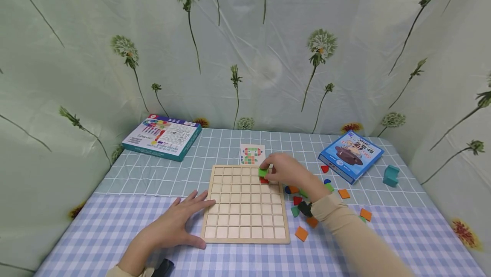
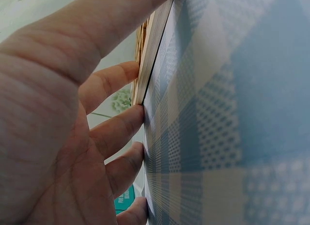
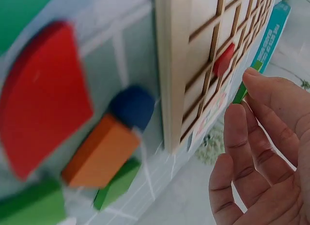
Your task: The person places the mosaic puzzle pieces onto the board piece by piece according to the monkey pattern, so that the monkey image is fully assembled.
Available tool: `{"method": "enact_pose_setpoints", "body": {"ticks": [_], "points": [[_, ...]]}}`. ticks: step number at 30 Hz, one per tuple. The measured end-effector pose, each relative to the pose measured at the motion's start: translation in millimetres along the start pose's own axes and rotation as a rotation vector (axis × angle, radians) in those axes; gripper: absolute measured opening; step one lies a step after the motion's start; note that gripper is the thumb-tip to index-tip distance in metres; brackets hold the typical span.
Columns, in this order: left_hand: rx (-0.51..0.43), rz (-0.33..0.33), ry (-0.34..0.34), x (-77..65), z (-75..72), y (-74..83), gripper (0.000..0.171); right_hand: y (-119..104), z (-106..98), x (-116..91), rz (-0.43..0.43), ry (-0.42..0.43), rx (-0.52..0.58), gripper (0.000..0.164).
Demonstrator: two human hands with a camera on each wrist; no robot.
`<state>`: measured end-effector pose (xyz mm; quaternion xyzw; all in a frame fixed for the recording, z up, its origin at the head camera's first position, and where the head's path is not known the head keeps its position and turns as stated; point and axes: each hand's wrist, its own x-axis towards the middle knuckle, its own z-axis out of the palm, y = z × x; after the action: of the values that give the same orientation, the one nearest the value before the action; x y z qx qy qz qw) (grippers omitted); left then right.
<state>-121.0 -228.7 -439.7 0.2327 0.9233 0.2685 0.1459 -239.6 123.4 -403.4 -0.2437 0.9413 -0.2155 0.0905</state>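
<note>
A wooden grid board [image 1: 245, 209] lies flat in front of me. My right hand [image 1: 285, 168] pinches a green square tile [image 1: 262, 172] between thumb and fingertips over the board's upper right part; the right wrist view shows this tile [image 3: 240, 92] edge-on. Just nearer to me, a red piece [image 1: 264, 180] sits in a cell, partly covered by the hand. My left hand [image 1: 172, 221] spreads along the board's left side, fingertips and thumb right at the frame. In the left wrist view, its fingers [image 2: 116, 130] extend by the board's edge [image 2: 152, 45]. A card [image 1: 252, 154] with a coloured pattern lies behind the board.
Loose orange [image 1: 301, 233], red [image 1: 297, 200], green and blue pieces scatter right of the board. A blue box [image 1: 350, 155] and a teal object [image 1: 391, 176] stand farther right. Back left lies a teal-edged box [image 1: 163, 136]. A checked cloth [image 1: 88, 234] covers the table's front.
</note>
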Motion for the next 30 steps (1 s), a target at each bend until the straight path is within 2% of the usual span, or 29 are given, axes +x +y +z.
{"method": "enact_pose_setpoints", "body": {"ticks": [13,30], "points": [[0.002,0.004,-0.004,0.4,-0.5,-0.8,0.103,-11,13,8,-0.083,-0.026,-0.026,0.013],[-0.006,-0.016,-0.010,0.0,-1.0,1.8,0.104,-11,16,8,-0.080,-0.033,-0.040,0.010]]}}
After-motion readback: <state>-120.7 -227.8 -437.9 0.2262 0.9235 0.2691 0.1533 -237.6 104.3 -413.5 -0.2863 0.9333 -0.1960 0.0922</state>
